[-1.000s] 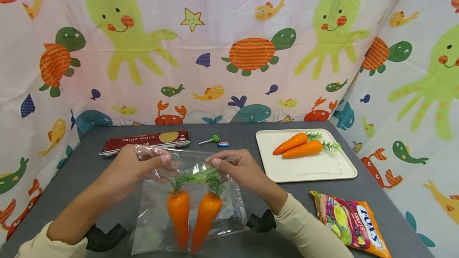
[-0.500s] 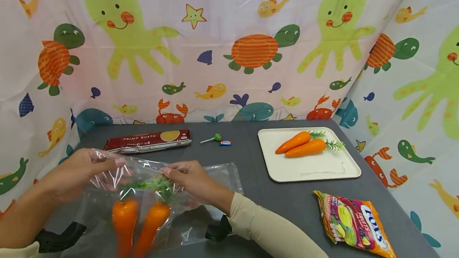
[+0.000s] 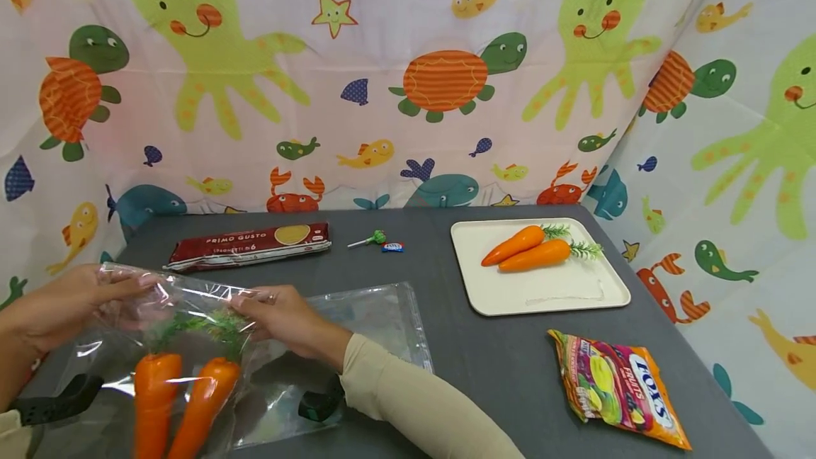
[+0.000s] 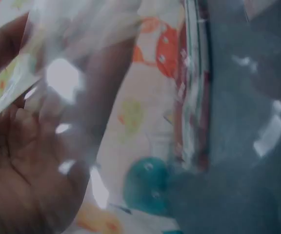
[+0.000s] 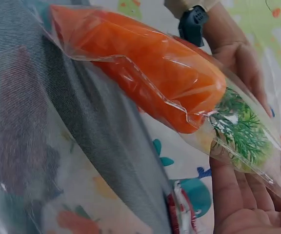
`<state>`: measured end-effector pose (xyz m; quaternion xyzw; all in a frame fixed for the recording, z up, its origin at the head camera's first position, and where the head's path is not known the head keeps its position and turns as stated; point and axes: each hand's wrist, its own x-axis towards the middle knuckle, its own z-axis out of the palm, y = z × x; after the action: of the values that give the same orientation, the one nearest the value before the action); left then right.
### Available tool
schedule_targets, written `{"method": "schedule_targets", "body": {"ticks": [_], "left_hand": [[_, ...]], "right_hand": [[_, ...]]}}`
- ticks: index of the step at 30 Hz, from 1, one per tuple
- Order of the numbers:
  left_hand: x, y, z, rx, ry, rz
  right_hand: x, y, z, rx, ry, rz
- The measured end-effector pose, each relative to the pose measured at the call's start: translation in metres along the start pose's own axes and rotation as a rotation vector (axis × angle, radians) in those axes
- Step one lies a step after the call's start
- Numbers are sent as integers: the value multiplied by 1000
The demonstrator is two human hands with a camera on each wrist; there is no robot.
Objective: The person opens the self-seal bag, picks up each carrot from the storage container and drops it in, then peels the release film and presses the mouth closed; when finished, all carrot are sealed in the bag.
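The left hand [image 3: 60, 307] pinches the top left of a clear bag [image 3: 191, 295], and the right hand [image 3: 287, 317] pinches its top right, so each grip holds plastic. The left wrist view is blurry, so I can't be sure how every finger lies. Two orange carrots [image 3: 155, 402] sit inside, at the near left of the grey table [image 3: 459, 402]. Another clear bag [image 3: 376, 331] lies partly under the right arm. A strip of table runs between it and the cream tray [image 3: 503, 296], which is just beside the right edge.
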<state>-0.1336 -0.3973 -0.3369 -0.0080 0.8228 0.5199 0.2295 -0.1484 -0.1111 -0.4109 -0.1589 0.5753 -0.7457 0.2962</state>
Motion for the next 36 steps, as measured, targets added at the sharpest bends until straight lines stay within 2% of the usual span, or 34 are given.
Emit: {"method": "schedule_targets", "body": {"ticks": [3,6,11,13,16,21,25,30,33,36], "left_hand": [[8,-11,-11,-27,-37,31],[15,-22,-16,-44,-24,1],[25,-33,-15,-56,73,-86],[28,-35,-16,-40,111,-91],[32,-38,-18,34,123,-80],[38,-47,-18,151,136,-110],[44,-53,-20,173,168,-141],[43,-62,-22,160,185,-176],[43,-70,-23,147,198,-175],[47,-77,-22,140,249,-151]], "right_hand": [[8,7,-1,34,-18,23],[17,13,-1,37,-38,67],[24,14,0,-2,5,154],[25,14,0,18,48,144],[28,15,-3,66,78,105],[30,22,-9,109,51,141],[31,25,-12,135,52,166],[31,28,-18,124,70,138],[28,28,-25,102,76,126],[24,27,-32,89,73,107]]}}
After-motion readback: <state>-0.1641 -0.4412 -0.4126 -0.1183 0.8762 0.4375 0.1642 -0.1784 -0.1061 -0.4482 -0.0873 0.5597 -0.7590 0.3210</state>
